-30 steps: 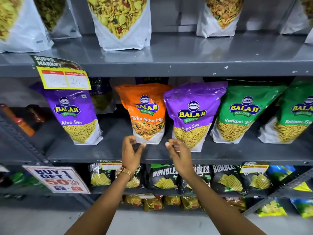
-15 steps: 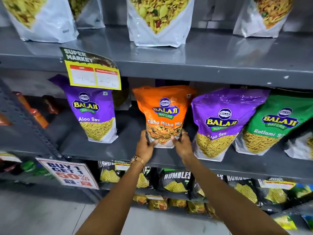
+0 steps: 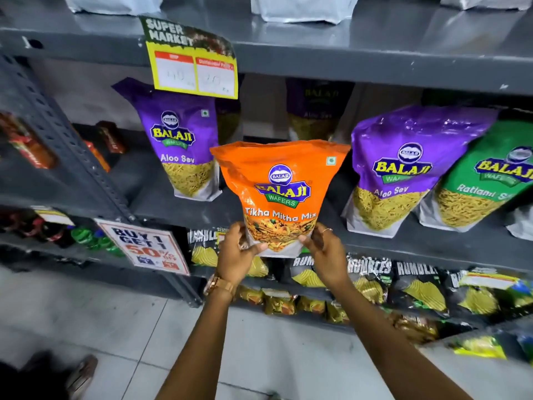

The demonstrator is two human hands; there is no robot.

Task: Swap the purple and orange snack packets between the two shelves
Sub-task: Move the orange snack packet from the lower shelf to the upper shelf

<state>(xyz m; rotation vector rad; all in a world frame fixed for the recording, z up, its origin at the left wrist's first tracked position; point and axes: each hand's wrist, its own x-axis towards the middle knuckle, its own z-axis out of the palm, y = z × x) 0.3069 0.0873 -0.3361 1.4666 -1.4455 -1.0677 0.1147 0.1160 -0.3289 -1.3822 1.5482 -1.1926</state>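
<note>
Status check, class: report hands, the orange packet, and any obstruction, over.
Left hand and right hand grip orange packet at its bottom corners. Packet upright, off the shelf. Purple packets flank the gap; nothing blocking.

I see the orange packet (image 3: 281, 183) as glossy plastic film, creased near its top, and the purple packets (image 3: 403, 166) shine the same way with bright glare spots. The shelf (image 3: 375, 62) looks like grey painted metal, scuffed and chipped. The price tag (image 3: 191, 64) seems glossy paper. The floor (image 3: 115, 327) is smooth pale tile.
</note>
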